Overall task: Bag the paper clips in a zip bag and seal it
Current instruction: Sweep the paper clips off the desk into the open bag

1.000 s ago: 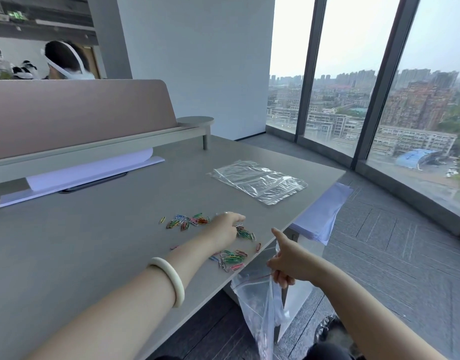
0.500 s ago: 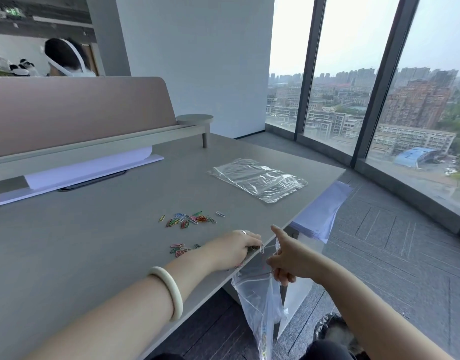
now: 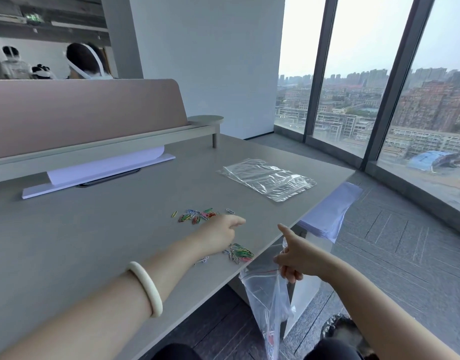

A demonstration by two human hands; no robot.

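Coloured paper clips lie on the grey desk (image 3: 93, 242) in two groups: a far cluster (image 3: 195, 215) and a near pile (image 3: 240, 252) by the front edge. My left hand (image 3: 221, 233), with a white bangle on its wrist, rests on the desk between them, fingers loosely curled and index finger pointing right; no clip is visible in it. My right hand (image 3: 295, 254) pinches the mouth of a clear zip bag (image 3: 265, 302) that hangs just below the desk edge, beside the near pile. A few clips show low inside the bag.
A stack of spare clear zip bags (image 3: 267, 179) lies at the desk's far right. White paper sheets (image 3: 330, 214) hang off the right edge. A pink divider panel (image 3: 80, 113) and shelf bound the back. People sit beyond it. Windows stand to the right.
My left hand swept clips to the desk edge by the bag, then drew back onto the desk toward the far cluster. A small pile now sits at the edge. My right hand kept hold of the bag.
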